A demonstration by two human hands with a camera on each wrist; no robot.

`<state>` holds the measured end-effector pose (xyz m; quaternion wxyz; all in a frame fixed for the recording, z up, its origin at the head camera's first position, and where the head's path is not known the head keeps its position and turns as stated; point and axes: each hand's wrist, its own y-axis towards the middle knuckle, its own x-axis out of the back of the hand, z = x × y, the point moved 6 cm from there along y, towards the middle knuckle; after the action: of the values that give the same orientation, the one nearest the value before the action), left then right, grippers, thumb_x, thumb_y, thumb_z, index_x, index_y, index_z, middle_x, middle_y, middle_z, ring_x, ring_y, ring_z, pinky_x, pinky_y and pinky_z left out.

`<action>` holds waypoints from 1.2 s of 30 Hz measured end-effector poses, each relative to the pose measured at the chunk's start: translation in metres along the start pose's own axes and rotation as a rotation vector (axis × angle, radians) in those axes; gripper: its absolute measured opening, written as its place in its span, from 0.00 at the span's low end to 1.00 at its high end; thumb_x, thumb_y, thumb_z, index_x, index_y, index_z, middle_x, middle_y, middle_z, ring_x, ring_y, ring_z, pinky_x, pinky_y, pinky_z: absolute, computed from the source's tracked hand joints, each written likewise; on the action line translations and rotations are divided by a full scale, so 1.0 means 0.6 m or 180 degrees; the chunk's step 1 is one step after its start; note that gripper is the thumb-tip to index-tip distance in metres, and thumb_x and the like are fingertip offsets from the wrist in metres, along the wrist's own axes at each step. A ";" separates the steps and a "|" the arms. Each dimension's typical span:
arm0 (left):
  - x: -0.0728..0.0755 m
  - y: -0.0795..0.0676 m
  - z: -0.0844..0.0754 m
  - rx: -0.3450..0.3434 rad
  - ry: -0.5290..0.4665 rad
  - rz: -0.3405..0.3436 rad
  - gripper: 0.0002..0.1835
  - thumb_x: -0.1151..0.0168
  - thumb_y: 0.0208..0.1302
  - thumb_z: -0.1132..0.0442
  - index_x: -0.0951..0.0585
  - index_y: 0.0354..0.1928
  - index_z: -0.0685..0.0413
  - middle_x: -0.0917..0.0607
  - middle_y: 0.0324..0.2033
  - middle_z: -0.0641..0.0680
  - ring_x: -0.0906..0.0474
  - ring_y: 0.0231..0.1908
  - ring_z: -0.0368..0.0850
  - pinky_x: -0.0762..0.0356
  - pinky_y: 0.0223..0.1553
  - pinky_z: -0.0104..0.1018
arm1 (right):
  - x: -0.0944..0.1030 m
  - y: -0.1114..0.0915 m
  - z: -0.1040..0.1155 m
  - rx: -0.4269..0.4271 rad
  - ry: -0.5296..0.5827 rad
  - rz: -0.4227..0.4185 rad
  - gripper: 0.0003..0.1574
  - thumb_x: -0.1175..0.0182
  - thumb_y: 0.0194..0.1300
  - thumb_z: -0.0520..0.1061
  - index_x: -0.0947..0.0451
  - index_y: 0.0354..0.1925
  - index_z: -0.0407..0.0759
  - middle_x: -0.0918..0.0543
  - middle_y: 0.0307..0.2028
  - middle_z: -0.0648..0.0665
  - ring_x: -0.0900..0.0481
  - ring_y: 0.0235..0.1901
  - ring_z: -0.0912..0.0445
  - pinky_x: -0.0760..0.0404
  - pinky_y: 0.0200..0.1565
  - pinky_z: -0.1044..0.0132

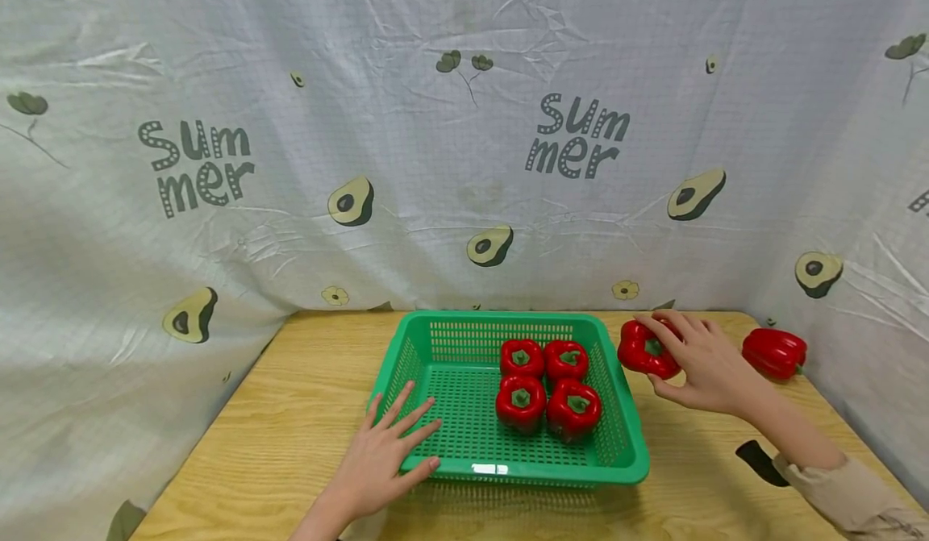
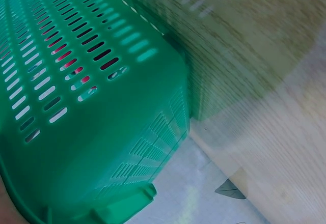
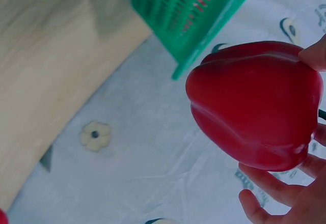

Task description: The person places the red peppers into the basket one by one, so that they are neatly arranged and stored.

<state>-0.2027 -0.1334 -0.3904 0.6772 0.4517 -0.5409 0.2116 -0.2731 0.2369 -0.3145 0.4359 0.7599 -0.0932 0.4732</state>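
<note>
My right hand (image 1: 700, 364) grips a red bell pepper (image 1: 640, 349) just beyond the right rim of a green plastic basket (image 1: 508, 474). In the right wrist view the pepper (image 3: 254, 104) is held up off the table, between the thumb and fingers. Several red bell peppers (image 1: 520, 400) stand stem up in the right half of the basket. My left hand (image 1: 381, 452), fingers spread and straight, lies over the basket's front left corner. Up close, the left wrist view shows the basket's slotted wall (image 2: 102, 117), with most of that hand out of frame.
Another red bell pepper (image 1: 774, 354) lies on its side near the table's right edge. The wooden table (image 1: 290, 412) carries the basket. A white cloth printed with avocados (image 1: 435, 146) hangs behind and along both sides.
</note>
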 end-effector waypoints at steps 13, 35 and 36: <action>0.002 0.002 -0.002 -0.0010 -0.0010 -0.0042 0.24 0.45 0.55 0.42 0.25 0.54 0.37 0.32 0.61 0.45 0.47 0.67 0.54 0.49 0.59 0.63 | -0.002 0.050 0.041 0.0264 0.0017 0.0073 0.49 0.36 0.39 0.56 0.37 0.60 0.42 0.29 0.50 0.43 0.33 0.44 0.49 0.34 0.37 0.54; 0.000 -0.001 0.001 0.0000 -0.0019 -0.0040 0.23 0.48 0.57 0.41 0.25 0.54 0.37 0.32 0.62 0.44 0.49 0.67 0.53 0.49 0.59 0.63 | -0.032 0.133 0.114 0.0515 0.0212 0.0181 0.41 0.41 0.46 0.56 0.35 0.56 0.40 0.27 0.50 0.44 0.35 0.41 0.51 0.33 0.39 0.54; 0.000 0.000 0.001 0.0000 -0.0018 -0.0039 0.23 0.48 0.57 0.41 0.25 0.54 0.36 0.33 0.62 0.44 0.48 0.67 0.53 0.48 0.59 0.63 | -0.034 0.137 0.117 0.0508 0.0236 0.0205 0.41 0.41 0.46 0.56 0.35 0.57 0.40 0.28 0.50 0.44 0.35 0.42 0.51 0.33 0.40 0.54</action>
<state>-0.2029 -0.1340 -0.3904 0.6769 0.4557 -0.5401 0.2061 -0.2847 0.1290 -0.2960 0.3616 0.7707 -0.0634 0.5208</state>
